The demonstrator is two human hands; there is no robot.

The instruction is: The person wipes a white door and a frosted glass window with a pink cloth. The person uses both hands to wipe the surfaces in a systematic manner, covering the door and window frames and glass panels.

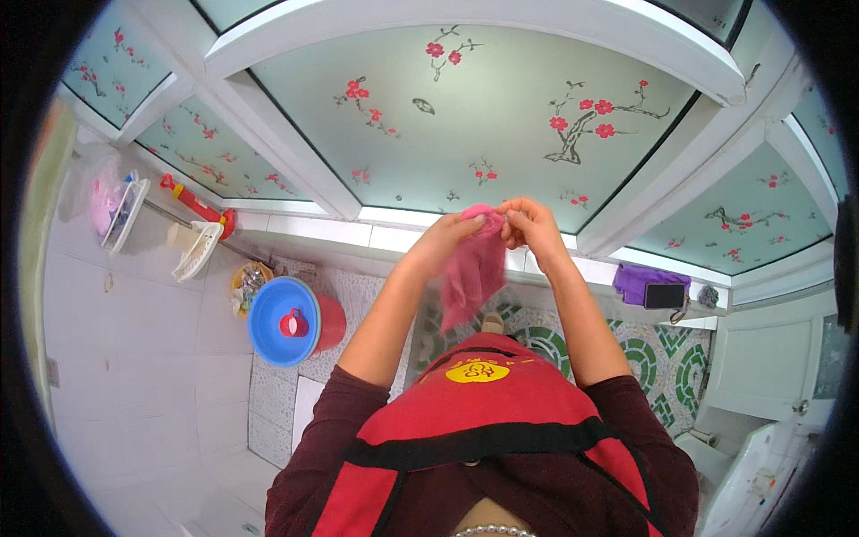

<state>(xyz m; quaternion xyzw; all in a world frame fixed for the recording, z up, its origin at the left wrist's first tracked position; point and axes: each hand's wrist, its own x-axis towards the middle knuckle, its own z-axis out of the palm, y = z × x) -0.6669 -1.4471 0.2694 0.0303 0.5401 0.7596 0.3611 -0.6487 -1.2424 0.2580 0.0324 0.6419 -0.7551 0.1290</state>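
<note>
A frosted window [483, 125] with red blossom sprigs fills the upper view in white frames. Below it spreads the tiled floor [277, 389], grey on the left, patterned green and white on the right. The person's red apron [483, 407] with black trim takes the lower middle. Off to the left, a blue basin [255, 328] sits over a red bucket [333, 322].

The pink cloth [474, 279] is held in the air in front of the apron, between the 2 forearms. Its top is bunched at the hands; its long axis runs down from there, the free end veering slightly left and back toward the body, so the hanging part lies nearer the left arm. A smaller purple cloth [632, 283] lies well apart on the right ledge [598, 270].

The 2 hands are close together: the left hand [454, 240] clamps the bunched top, and the right hand [530, 224] pinches its upper right edge. A phone [665, 296] lies by the purple cloth; a small red cup [293, 323] sits inside the basin.
</note>
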